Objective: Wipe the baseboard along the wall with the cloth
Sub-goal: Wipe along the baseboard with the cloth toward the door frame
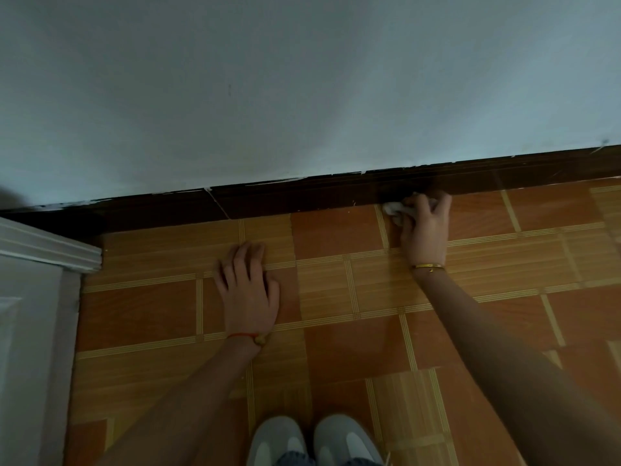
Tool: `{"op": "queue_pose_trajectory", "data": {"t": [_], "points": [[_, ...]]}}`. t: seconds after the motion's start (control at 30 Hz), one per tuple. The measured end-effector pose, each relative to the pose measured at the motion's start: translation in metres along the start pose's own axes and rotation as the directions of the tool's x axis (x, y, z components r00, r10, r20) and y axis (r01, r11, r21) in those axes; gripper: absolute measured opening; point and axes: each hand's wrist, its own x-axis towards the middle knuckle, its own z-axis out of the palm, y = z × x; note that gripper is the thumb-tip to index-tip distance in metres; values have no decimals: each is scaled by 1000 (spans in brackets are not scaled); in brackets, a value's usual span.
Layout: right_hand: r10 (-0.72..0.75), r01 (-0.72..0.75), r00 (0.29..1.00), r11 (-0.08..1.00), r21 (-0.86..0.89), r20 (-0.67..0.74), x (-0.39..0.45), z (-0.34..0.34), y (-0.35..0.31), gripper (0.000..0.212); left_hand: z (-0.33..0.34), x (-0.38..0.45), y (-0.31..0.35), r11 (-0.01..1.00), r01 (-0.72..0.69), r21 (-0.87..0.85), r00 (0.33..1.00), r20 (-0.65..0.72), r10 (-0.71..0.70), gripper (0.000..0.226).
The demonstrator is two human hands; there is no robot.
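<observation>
A dark brown baseboard (pixel 302 196) runs along the foot of the pale wall, rising from left to right. My right hand (pixel 426 227) grips a small crumpled white cloth (pixel 394 209) and presses it where the baseboard meets the floor, right of centre. Fingers cover most of the cloth. My left hand (pixel 248 289) lies flat on the floor tiles, fingers spread, holding nothing, well short of the baseboard.
A white door frame with moulding (pixel 50 250) stands at the left edge. Orange and tan patterned floor tiles (pixel 353 331) cover the ground. My two grey shoes (pixel 316 442) sit at the bottom centre. White paint flecks mark the baseboard's top edge.
</observation>
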Motion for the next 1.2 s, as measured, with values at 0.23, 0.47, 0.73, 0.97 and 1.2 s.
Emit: {"op": "queue_pose_trajectory", "data": {"t": [0.23,0.47,0.73,0.97,1.2], "points": [[34,-34,998,999,-1,51,-10,21,-36,38,2,-1,1,1000,-1,15,1000,-8,1,52],[-207,203,961,978,38,186,-22,32,-57,32,3,1,3,1000,9,-19,1000,-15,-9,53],[51,-50,999,998,-45,7,5,-3,5,29,6,14,38,981,-105,-163,994,12,108,53],[16,-13,998,999,-48,63,-3,11,-18,32,20,20,54,972,-201,-126,971,105,214,53],[-257,259,933,966,26,253,-12,17,-37,34,27,16,51,971,-234,-55,966,100,238,49]]}}
